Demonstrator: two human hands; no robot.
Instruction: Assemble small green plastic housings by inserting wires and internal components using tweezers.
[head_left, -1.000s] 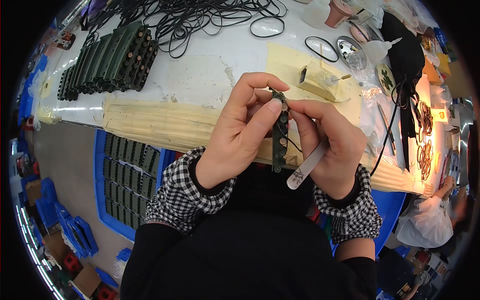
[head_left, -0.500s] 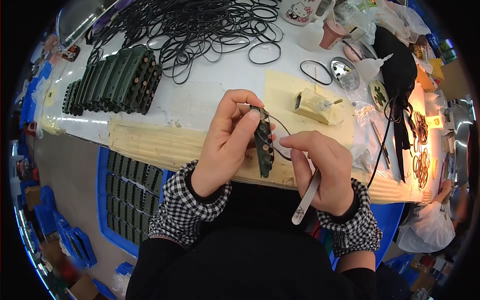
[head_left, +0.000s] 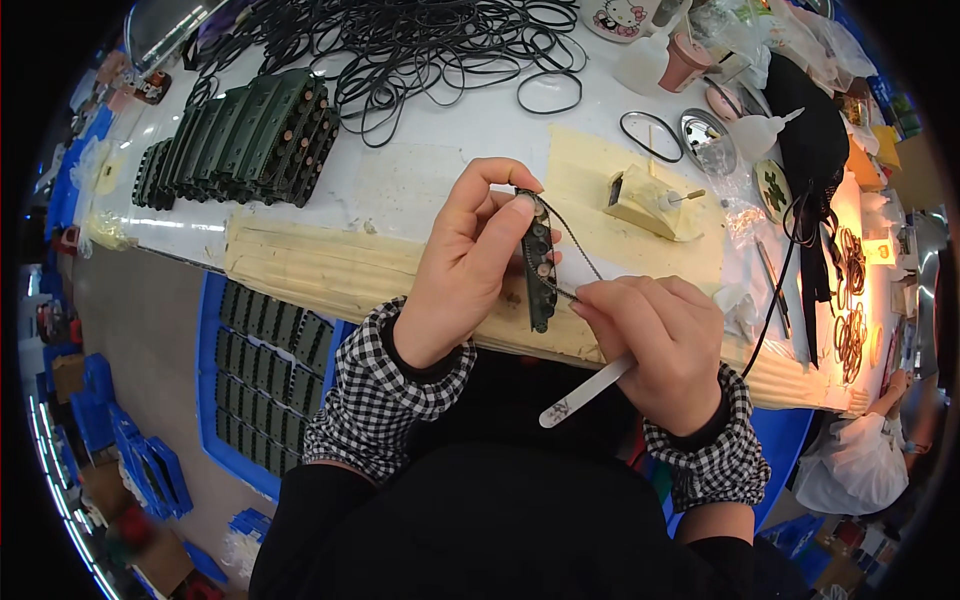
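Between the thumb and fingers of my left hand [head_left: 465,265] is a narrow dark green toy tank chassis [head_left: 541,290], held with its row of small round wheels showing. A thin black rubber track loop [head_left: 573,236] hooks over its upper end, under or beside my left thumb. My right hand [head_left: 655,345] pinches the other end of this loop and pulls it out to the right of the chassis. Flat silver tweezers [head_left: 585,393] also sit in my right hand, their rounded end sticking out toward me and their tips hidden.
Stacked green chassis [head_left: 250,140] stand at the left, behind a heap of black loops [head_left: 430,50]. A tape-covered block with a thin rod [head_left: 655,207] sits right of my hands. Below the table edge, a blue tray [head_left: 208,400] holds more chassis. A cup [head_left: 685,62] stands far right.
My right hand has closed its thumb and finger on the track loop and drawn it taut. The tweezers have swung leftward. The whole scene has shifted slightly in view.
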